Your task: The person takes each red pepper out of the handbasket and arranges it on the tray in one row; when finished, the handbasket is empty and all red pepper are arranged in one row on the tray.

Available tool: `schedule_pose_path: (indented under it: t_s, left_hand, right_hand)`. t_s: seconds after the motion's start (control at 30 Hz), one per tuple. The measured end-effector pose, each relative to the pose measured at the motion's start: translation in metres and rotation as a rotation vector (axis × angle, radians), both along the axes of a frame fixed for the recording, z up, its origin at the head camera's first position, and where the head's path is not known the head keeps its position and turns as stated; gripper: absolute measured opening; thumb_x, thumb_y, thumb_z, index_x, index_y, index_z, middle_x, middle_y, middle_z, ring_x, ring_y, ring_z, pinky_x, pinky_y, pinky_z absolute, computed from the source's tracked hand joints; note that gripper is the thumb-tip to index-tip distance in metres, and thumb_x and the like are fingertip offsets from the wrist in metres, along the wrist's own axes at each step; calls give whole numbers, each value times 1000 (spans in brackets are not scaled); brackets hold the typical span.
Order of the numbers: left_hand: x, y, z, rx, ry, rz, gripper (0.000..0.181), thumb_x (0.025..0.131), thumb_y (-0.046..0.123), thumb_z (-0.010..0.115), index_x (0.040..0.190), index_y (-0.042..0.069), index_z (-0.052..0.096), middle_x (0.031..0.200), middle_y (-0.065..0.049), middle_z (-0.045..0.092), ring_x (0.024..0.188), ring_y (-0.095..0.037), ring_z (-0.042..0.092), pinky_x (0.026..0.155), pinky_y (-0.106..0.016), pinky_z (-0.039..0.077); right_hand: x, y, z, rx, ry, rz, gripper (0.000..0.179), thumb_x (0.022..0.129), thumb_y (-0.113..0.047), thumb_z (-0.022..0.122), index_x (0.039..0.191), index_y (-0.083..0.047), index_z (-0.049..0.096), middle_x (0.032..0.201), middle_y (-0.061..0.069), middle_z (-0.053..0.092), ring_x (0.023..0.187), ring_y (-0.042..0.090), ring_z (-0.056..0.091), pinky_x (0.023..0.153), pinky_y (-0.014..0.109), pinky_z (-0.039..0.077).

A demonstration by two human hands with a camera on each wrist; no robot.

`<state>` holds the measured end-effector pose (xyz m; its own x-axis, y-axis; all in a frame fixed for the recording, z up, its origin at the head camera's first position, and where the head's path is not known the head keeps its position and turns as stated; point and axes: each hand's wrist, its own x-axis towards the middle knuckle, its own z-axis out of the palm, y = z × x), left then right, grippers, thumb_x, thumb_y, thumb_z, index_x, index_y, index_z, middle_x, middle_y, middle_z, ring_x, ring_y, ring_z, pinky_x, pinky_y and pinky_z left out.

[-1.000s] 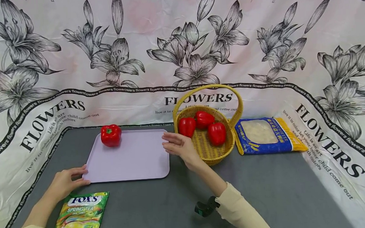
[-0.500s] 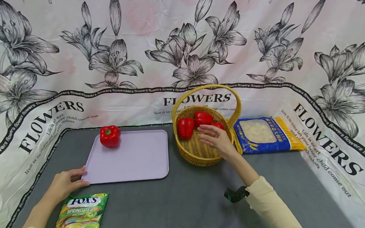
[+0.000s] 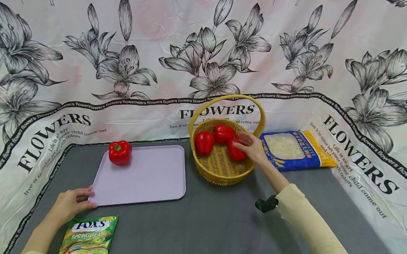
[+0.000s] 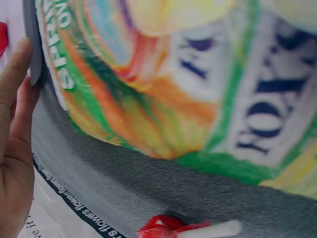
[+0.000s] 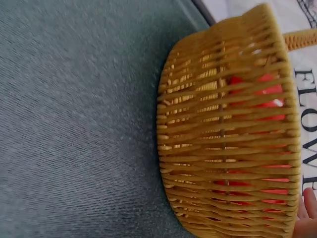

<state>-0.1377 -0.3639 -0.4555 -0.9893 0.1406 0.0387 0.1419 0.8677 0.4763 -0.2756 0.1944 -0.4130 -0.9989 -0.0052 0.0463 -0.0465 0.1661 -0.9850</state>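
Observation:
My left hand holds the lilac tray at its near left corner, thumb and finger at the edge. In the left wrist view, fingers lie at the tray's rim. One red bell pepper sits upright at the tray's far left. Inside the yellow wicker basket, my right hand grips the rightmost red bell pepper, its fingers over the top and side. Two more peppers lie to the left and back in the basket. The right wrist view mostly shows the basket's woven side.
A green candy bag lies in front of the tray, below my left hand. A blue and yellow pasta bag lies to the right of the basket. The basket's tall handle arches overhead. A wrapped lollipop shows in the left wrist view.
My right hand has moved right from beside the tray's edge, across the basket, and onto the rightmost pepper, which has tilted a little. My left hand stays at the tray's corner.

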Motion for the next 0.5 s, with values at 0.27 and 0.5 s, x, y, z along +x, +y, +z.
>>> schedule_pose_path:
  t_s: [0.27,0.5]
  left_hand:
    - [2,0,-3,11,34,5,28,72,23,84,89,3,73,121,-27,58,99,-42,63,85,-56,44]
    - [3,1,-5,11,120,-40,20,68,12,85,66,19,67,116,-29,61,100,-47,62,83,-58,44]
  right_hand:
    - [-10,-4,3,88,10,-117,52,89,-1,66,136,7,45,137,25,49,120,35,51,101,37,41]
    - [-14,-7,1,98,18,-158,47,89,1,66,132,8,49,133,24,53,114,32,54,85,18,46]
